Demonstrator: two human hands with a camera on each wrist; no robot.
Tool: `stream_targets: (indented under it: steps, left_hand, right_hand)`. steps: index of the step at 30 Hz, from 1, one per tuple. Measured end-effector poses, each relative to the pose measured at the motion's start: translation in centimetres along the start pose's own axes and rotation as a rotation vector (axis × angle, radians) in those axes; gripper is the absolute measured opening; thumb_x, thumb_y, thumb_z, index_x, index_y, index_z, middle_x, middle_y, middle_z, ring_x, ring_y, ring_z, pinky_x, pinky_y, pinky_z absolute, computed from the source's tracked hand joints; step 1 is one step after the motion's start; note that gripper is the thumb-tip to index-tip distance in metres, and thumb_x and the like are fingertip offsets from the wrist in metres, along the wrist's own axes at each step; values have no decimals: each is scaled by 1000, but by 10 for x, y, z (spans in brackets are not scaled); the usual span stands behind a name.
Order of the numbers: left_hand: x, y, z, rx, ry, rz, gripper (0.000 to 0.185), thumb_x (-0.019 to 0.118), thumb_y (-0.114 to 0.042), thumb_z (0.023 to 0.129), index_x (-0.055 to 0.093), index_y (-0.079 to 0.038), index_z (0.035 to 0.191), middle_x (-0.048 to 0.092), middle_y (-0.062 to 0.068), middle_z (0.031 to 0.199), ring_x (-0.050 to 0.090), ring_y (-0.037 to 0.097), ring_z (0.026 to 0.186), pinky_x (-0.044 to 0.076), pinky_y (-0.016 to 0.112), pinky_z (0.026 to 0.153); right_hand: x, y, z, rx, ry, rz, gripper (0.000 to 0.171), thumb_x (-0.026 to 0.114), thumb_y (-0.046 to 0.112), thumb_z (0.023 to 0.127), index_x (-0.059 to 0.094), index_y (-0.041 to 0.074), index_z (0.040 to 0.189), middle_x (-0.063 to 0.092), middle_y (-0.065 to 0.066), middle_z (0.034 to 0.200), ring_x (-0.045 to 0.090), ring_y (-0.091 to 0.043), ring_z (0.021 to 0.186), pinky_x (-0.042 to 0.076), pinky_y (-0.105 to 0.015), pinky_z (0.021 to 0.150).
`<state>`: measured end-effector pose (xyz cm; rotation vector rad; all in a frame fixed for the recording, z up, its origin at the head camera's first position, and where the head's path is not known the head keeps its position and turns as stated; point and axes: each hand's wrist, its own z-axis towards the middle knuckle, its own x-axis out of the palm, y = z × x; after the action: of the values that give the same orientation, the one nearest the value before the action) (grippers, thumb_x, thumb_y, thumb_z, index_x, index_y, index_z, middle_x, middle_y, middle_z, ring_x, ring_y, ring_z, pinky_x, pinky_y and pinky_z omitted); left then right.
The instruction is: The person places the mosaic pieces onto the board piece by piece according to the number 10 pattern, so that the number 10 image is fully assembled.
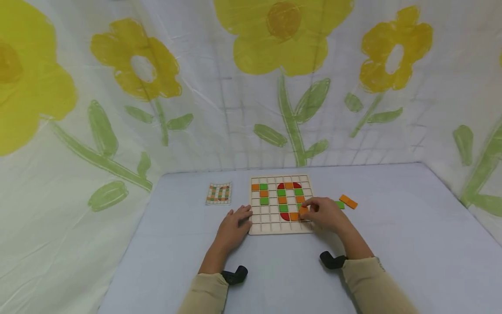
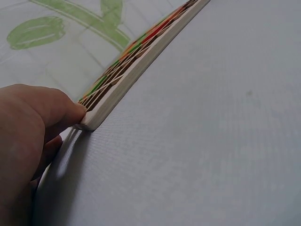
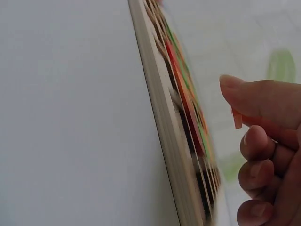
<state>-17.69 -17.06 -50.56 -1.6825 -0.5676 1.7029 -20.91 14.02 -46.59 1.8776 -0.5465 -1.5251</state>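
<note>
A pale wooden grid board (image 1: 274, 227) lies on the table, set with orange, green and red tiles. Some of the tiles form a tall closed ring on its right half; a smaller group lies at its upper left. My right hand (image 1: 327, 213) pinches an orange tile (image 3: 237, 119) between thumb and finger, over the lower right of the ring. Its other fingers are bent. My left hand (image 1: 234, 226) rests at the board's left edge, its fingertips touching the rim. In the left wrist view, one digit (image 2: 70, 113) lies against the board's corner.
A small pattern card (image 1: 218, 193) with a coloured grid lies left of the board. Loose orange tiles (image 1: 348, 201) and a green tile (image 1: 339, 204) lie to its right, beyond my right hand. A flower-printed curtain (image 1: 235, 109) stands behind the table.
</note>
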Motion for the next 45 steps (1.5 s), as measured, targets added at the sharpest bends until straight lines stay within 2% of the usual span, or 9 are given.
stream_targets:
  steps: [4, 8, 15, 22, 27, 33, 37, 45]
  left_hand:
    - [0, 0, 0, 5, 5, -7, 35, 64, -22, 95, 66, -14, 129, 53, -6, 146, 42, 16, 141, 19, 41, 125]
    - [0, -1, -1, 18, 7, -2, 35, 64, -22, 95, 66, -14, 129, 54, -6, 145, 43, 17, 141, 21, 42, 125]
    - [-2, -1, -1, 13, 4, -6, 35, 64, -22, 95, 66, -14, 129, 54, -6, 145, 43, 18, 141, 21, 43, 125]
    - [3, 0, -1, 9, 23, 18, 35, 63, -23, 96, 66, -15, 130, 53, -6, 146, 42, 17, 141, 21, 44, 125]
    - [1, 1, -1, 11, 14, 26, 35, 63, -23, 96, 66, -16, 130, 52, -7, 146, 42, 16, 141, 21, 44, 125]
    - [-2, 1, -2, 30, 12, 29, 35, 63, -22, 95, 66, -14, 129, 53, -5, 146, 43, 18, 141, 22, 46, 124]
    - [-3, 0, -2, 47, 0, 38, 34, 64, -20, 95, 66, -13, 129, 54, -3, 145, 45, 20, 140, 24, 47, 123]
    - [-2, -1, -2, 38, -5, 43, 35, 64, -21, 95, 66, -13, 128, 55, -4, 144, 45, 19, 139, 24, 47, 123]
  right_hand:
    - [29, 25, 14, -85, 21, -5, 25, 79, 26, 83, 73, 15, 104, 55, 0, 71, 49, -15, 66, 38, -26, 55]
    - [47, 44, 25, -94, 23, -37, 25, 79, 25, 82, 74, 16, 105, 55, 1, 70, 48, -14, 65, 39, -26, 55]
    - [64, 64, 38, -103, -20, -67, 25, 75, 25, 85, 74, 16, 108, 57, 1, 73, 50, -16, 67, 42, -28, 57]
    - [75, 65, 43, -89, -22, -113, 21, 75, 25, 87, 74, 18, 107, 59, 2, 76, 50, -16, 71, 42, -28, 60]
    - [79, 68, 45, -115, -15, -123, 21, 76, 24, 86, 74, 17, 105, 59, 3, 75, 51, -15, 69, 43, -28, 58]
    - [82, 70, 46, -100, 0, -149, 24, 78, 25, 84, 74, 18, 107, 58, 3, 77, 51, -15, 71, 41, -28, 58]
    - [82, 68, 45, -91, -16, -154, 23, 77, 27, 85, 74, 18, 106, 59, 3, 77, 51, -16, 71, 42, -28, 58]
    - [81, 64, 45, -96, -44, -179, 20, 75, 27, 86, 75, 16, 103, 61, 3, 77, 52, -15, 72, 45, -28, 61]
